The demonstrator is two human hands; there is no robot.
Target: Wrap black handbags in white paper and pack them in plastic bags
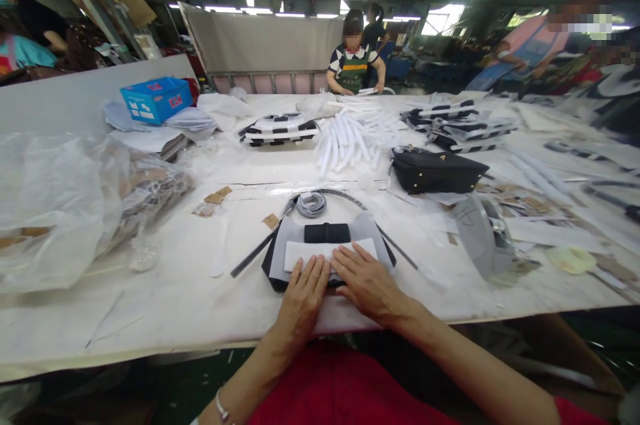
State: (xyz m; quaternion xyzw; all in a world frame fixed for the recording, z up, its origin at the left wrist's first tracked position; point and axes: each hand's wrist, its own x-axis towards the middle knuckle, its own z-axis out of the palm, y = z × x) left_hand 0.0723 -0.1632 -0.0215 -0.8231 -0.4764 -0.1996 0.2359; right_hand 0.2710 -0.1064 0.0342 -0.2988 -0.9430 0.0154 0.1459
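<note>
A black bag piece (320, 233) wrapped in white and grey paper lies on the white table (175, 305) right in front of me. My left hand (303, 296) lies flat on its near edge, fingers stretched out together. My right hand (367, 281) rests beside it, fingers spread over the white paper strip (305, 251). Neither hand grips anything. A long black strap (260, 248) and a coiled grey cord (311, 204) lie just beyond the piece.
A finished black handbag (435, 171) sits at right centre. White paper rolls (345, 135), stacked black-and-white pieces (280, 130), a blue box (156, 99) and clear plastic bags (60, 205) crowd the table. A person in a green apron (354, 65) works at the far side.
</note>
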